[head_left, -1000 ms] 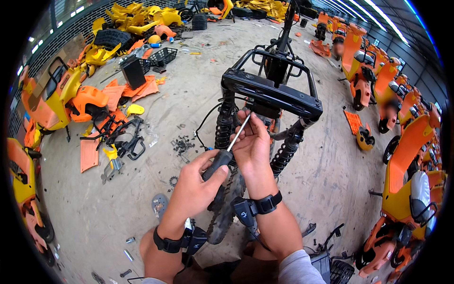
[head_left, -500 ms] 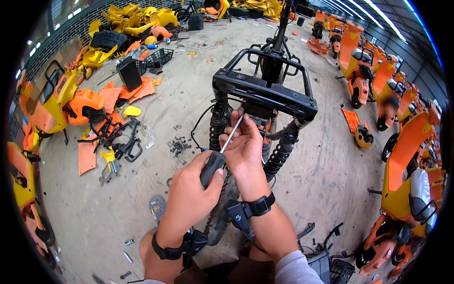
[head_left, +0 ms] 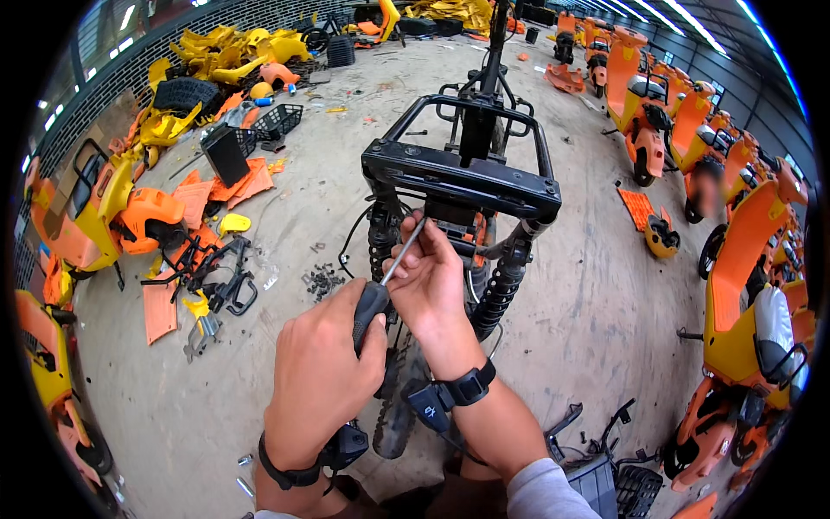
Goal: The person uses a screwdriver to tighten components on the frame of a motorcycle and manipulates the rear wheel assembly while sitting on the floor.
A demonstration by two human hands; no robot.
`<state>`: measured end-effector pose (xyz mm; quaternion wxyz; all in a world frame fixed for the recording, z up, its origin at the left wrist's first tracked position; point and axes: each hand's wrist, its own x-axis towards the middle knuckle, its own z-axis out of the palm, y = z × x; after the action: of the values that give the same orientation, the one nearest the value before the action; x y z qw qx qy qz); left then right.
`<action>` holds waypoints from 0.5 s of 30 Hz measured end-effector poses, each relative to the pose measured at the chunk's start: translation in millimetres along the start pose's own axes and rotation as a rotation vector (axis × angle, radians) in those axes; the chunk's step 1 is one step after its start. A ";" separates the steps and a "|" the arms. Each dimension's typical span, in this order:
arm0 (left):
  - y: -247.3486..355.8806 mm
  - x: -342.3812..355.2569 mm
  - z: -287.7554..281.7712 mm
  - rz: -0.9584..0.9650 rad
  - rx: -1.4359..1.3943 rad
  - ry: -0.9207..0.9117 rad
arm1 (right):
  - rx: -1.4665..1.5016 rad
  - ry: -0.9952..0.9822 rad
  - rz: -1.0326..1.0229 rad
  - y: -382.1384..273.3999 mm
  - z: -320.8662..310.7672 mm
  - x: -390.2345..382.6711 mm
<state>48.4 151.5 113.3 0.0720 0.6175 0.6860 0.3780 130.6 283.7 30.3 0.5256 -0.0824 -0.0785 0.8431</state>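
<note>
My left hand [head_left: 322, 368] is closed round the black handle of a screwdriver [head_left: 369, 306], whose metal shaft points up to the underside of a black steel rack [head_left: 467, 177]. My right hand [head_left: 430, 285], palm turned upward, has its curled fingertips on the shaft near the tip; whatever the tip meets is hidden. The rack belongs to a stripped scooter frame with coil shock absorbers [head_left: 498, 292] either side of my hands and a dark tyre [head_left: 389, 432] beneath them. A thin cable runs beside the left spring.
Small fasteners [head_left: 320, 281] lie on the concrete floor [head_left: 173, 406]. Loose orange panels [head_left: 160, 311], a black crate [head_left: 281, 118] and yellow body parts [head_left: 216, 56] are to the left. Orange scooters [head_left: 722, 285] line the right, beside a yellow helmet [head_left: 661, 238]; black metal parts [head_left: 605, 467] sit lower right.
Both hands, the screwdriver and the rack have shifted left in the picture, and the background has moved slightly too. My grip looks the same.
</note>
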 end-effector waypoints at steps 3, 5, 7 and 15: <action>-2.4 0.6 -2.2 -0.018 -0.018 -0.015 | -0.031 0.023 -0.036 2.7 2.3 -3.0; -3.9 1.8 -4.1 -0.077 -0.087 -0.044 | -0.061 0.080 -0.044 3.2 10.7 -8.6; -5.0 0.8 -3.8 -0.087 -0.116 -0.051 | -0.115 0.088 -0.060 4.4 14.2 -13.1; -9.8 2.8 -5.7 -0.268 -0.334 -0.072 | -0.374 0.248 -0.154 24.8 26.4 -29.7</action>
<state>36.7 152.0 112.4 0.2474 0.5135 0.6869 0.4509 116.0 245.0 52.3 0.5697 -0.2750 -0.1742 0.7546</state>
